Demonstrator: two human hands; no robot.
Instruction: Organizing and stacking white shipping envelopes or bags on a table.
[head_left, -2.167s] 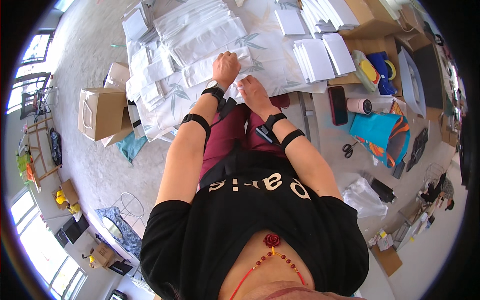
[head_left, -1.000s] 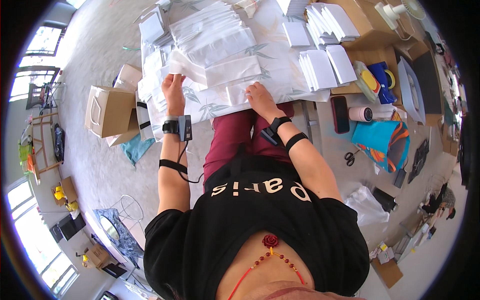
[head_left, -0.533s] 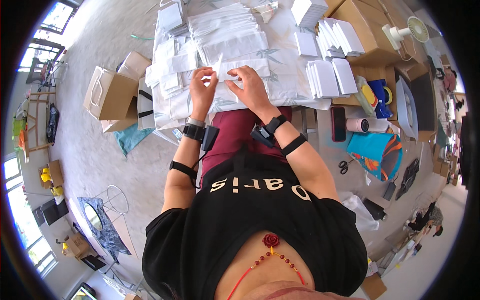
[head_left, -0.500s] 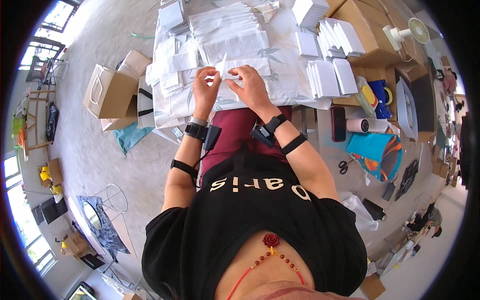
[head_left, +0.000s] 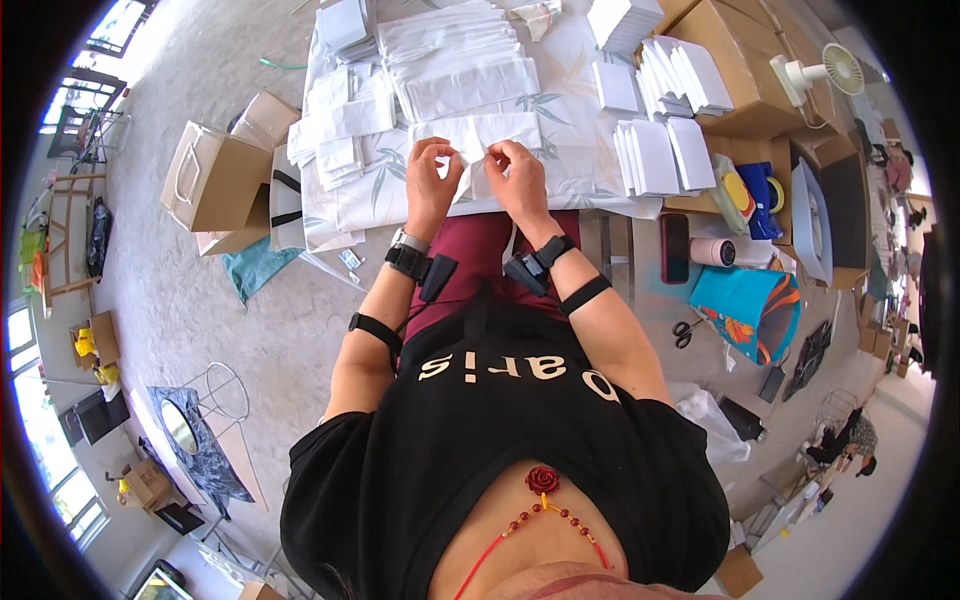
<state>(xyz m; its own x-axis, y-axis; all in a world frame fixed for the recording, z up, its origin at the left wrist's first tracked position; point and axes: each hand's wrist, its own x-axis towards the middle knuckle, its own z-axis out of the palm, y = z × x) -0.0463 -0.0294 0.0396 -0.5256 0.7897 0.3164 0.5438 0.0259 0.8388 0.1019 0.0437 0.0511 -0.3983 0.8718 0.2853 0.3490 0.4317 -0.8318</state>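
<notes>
Above the near edge of the table, my left hand (head_left: pixel 434 182) and my right hand (head_left: pixel 518 182) face each other with the fingers of each closed in a pinch. Between them a small white paper piece (head_left: pixel 474 170) is held at its two sides. Just beyond my fingertips lies a flat white folded sheet (head_left: pixel 500 129). Farther back is a broad overlapping stack of white sheets (head_left: pixel 450 50). Smaller white folded pieces (head_left: pixel 345 115) lie left of the stack.
White flat boxes (head_left: pixel 645 158) stand in rows at the table's right, beside cardboard boxes (head_left: pixel 730 60) and a small fan (head_left: pixel 840 68). A phone (head_left: pixel 675 248), pink cup (head_left: pixel 713 251) and scissors (head_left: pixel 683 333) are nearer right. Cardboard bags (head_left: pixel 215 175) stand left.
My left hand has moved right and slightly nearer me. The white piece, upright by my left fingers before, is now lower and between both hands. My right fingers have closed in.
</notes>
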